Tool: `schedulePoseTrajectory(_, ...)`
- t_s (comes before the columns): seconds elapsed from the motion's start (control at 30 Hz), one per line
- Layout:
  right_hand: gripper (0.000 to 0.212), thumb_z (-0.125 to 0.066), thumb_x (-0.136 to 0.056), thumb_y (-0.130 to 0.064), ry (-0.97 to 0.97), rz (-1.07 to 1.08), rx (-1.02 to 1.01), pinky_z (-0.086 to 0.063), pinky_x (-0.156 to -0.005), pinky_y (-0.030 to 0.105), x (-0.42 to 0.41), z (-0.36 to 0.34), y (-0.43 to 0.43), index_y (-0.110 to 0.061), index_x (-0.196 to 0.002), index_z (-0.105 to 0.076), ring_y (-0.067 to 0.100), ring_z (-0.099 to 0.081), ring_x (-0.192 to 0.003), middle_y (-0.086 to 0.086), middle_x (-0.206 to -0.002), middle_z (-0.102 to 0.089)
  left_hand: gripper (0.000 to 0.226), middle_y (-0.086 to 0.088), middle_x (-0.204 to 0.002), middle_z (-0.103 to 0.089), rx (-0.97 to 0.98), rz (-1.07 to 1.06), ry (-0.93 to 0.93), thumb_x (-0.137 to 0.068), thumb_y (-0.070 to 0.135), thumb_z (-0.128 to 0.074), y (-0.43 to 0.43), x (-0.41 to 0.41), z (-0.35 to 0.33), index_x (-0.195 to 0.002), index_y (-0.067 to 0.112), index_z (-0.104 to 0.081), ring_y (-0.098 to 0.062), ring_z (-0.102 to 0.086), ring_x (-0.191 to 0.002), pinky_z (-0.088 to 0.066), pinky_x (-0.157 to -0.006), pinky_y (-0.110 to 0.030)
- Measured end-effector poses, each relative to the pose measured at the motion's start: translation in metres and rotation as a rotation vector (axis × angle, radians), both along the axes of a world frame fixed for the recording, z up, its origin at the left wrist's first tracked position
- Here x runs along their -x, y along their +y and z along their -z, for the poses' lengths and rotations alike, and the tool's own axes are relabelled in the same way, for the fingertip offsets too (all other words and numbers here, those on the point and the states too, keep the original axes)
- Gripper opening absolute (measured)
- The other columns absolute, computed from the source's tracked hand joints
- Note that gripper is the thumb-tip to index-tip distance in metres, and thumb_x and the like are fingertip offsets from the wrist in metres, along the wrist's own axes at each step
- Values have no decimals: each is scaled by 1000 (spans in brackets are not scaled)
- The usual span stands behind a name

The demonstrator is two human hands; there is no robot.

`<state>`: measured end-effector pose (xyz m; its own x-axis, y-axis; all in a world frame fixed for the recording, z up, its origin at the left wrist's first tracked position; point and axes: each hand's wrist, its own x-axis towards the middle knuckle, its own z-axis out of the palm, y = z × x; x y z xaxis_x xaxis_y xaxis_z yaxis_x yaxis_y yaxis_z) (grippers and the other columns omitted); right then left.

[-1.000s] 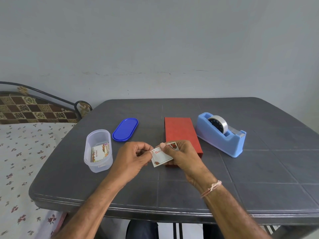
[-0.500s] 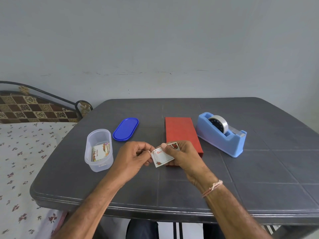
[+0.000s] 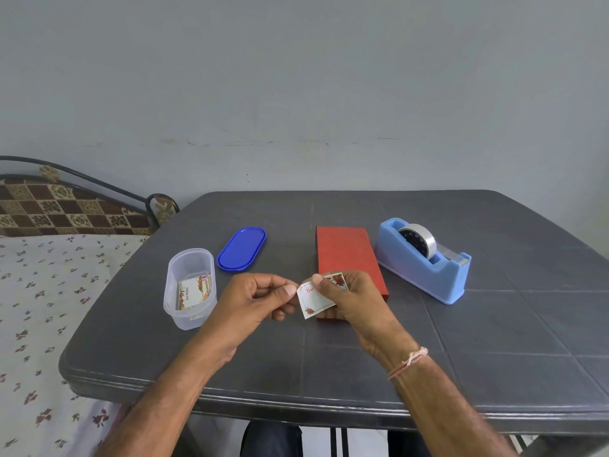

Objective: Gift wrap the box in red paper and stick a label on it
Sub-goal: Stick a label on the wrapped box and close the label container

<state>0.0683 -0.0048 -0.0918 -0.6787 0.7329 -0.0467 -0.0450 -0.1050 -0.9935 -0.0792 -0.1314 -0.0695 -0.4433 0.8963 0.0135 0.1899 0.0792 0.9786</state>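
The step in hand looks to be freeing the label [image 3: 313, 300] from its backing. The right hand [image 3: 354, 303] grasps it, thumb across the printed face and fingers curled behind, while the left hand [image 3: 260, 301] pinches the edge nearest it between thumb and forefinger. To do this well, I judge, start at one corner and peel slowly, so the thin paper neither curls nor tears, and keep the sticky side off the fingertips. The label is a small white rectangle with red script and floral corners. The box [image 3: 344, 255], flat, oblong and already in matte red paper, lies on the dark table [image 3: 494, 341] just beyond and under the right hand. Right of that hand stands a pale blue plastic tape dispenser [image 3: 425, 275]; left of the left hand is a clear oval tub [image 3: 184, 319] holding more labels, its blue lid [image 3: 241, 249] beyond
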Motion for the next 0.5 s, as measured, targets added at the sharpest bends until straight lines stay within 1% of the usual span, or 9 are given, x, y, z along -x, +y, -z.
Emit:
schedulePoseTrajectory(0.13,20,-67,-98,-22,-10,18,-19,-57,-63,26,2,-1,-2,-5,-96,-78,14,-72,-73,8,-80,-77,16,-7,-91,-79,7,-4,-28,-92,20,-72,-1,0,-2,-103,12,-79,-19,-75,-84,-59,-73,-25)
schedulePoseTrajectory(0.33,20,-66,-99,-20,-19,26,-65,-56,-60,24,3,-3,-5,-4,-97,-77,14,-72,-72,9,-80,-77,12,-6,-90,-79,25,-21,-27,-93,16,-72,0,0,0,-101,12,-80,-16,-74,-80,-58,-71,-24)
schedulePoseTrajectory(0.43,16,-70,-96,-19,11,10,-59,-58,-63,26,1,-4,-7,-4,-100,-77,14,-72,-74,10,-83,-78,11,-8,-88,-79,18,-49,-40,-94,16,-71,0,0,3,-100,11,-80,-17,-72,-79,-58,-71,-26)
schedulePoseTrajectory(0.5,15,-75,-92,-14,31,-16,-42,-61,-69,30,0,-5,-10,-3,-102,-76,17,-73,-77,12,-86,-78,11,-10,-86,-79,5,-70,-51,-95,14,-70,0,-1,5,-99,9,-79,-16,-71,-77,-59,-70,-26)
